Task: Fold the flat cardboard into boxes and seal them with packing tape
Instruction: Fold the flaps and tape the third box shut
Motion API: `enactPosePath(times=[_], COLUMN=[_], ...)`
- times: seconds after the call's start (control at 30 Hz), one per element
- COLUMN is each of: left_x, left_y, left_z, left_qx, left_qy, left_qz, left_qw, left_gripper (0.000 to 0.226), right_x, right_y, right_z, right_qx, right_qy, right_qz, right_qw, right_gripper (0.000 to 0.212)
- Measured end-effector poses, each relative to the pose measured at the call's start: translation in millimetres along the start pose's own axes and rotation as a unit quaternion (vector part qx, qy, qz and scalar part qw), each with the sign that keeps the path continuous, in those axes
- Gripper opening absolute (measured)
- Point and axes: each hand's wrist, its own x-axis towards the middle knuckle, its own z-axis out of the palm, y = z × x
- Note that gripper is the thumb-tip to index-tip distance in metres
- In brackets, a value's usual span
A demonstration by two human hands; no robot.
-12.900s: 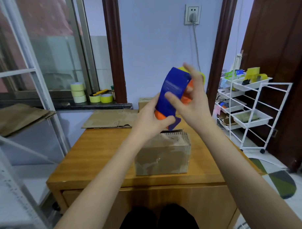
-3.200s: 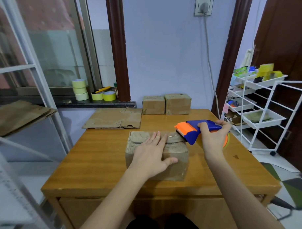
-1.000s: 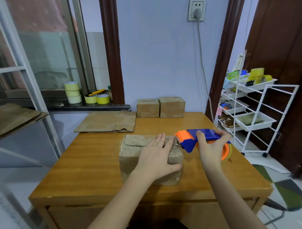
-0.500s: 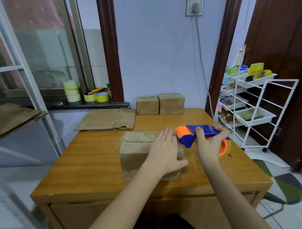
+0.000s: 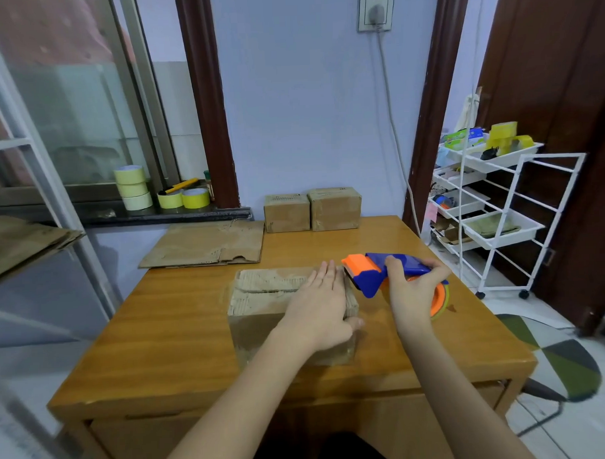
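At mid-table, a cardboard box (image 5: 290, 315) is being sealed: the left hand (image 5: 319, 307) is pressing flat on its flaps while the right hand (image 5: 411, 294) is gripping the tape dispenser (image 5: 381, 271) at its right edge (two finished boxes (image 5: 312, 210) are waiting behind, flat cardboard (image 5: 205, 244) remaining unfolded).

Open table left and front of the box

The table (image 5: 167, 333) lies bare left of the box (image 5: 263, 320); flat cardboard (image 5: 205, 244) and two sealed boxes (image 5: 312, 210) block the far edge.
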Motion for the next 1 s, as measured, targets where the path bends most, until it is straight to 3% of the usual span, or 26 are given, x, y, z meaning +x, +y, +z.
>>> enactPosePath(times=[0.47, 0.73, 1.0], left_x=[0, 0, 0], left_y=[3, 2, 2], left_z=[-3, -4, -3], left_qx=[0.005, 0.008, 0.001], left_qy=[-0.023, -0.032, -0.028], left_qz=[-0.010, -0.008, -0.009], left_qw=[1.000, 0.999, 1.000], left_gripper=[0.085, 0.084, 0.084], right_x=[12, 18, 24], right_y=[-8, -11, -14], right_z=[-4, -3, -7], right_qx=[0.001, 0.019, 0.027], right_qy=[0.026, 0.052, 0.072], right_qz=[0.025, 0.039, -0.003], right_qw=[0.999, 0.998, 0.997], right_gripper=[0.054, 0.046, 0.044])
